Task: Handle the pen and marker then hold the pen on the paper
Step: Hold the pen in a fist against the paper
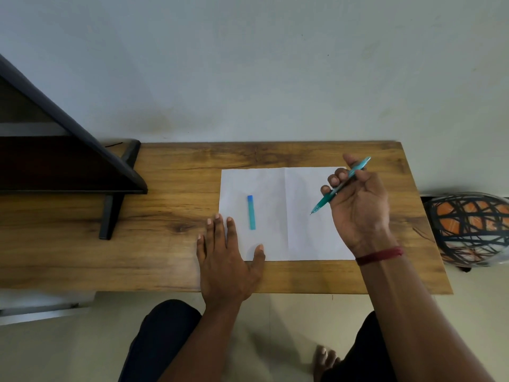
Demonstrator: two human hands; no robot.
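Pinching a slim teal pen [322, 201], my right hand [358, 213] hovers palm-up, centre-right. My left hand [225, 260] lies flat, fingers straight, on the white paper sheet [275, 238].

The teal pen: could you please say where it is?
Head view, right side: the right hand grips the teal pen, tip over the right half of the white paper.

We log the table [170, 194]: wood grain, smooth, faint sheen. On it the paper [278, 244]: matt white, one crease. Over the paper's right half, the pen [341, 186]: glossy, see-through teal plastic. On the paper, the marker [251, 213]: smooth plastic. Left of the paper, the stand [110, 216]: matt black.
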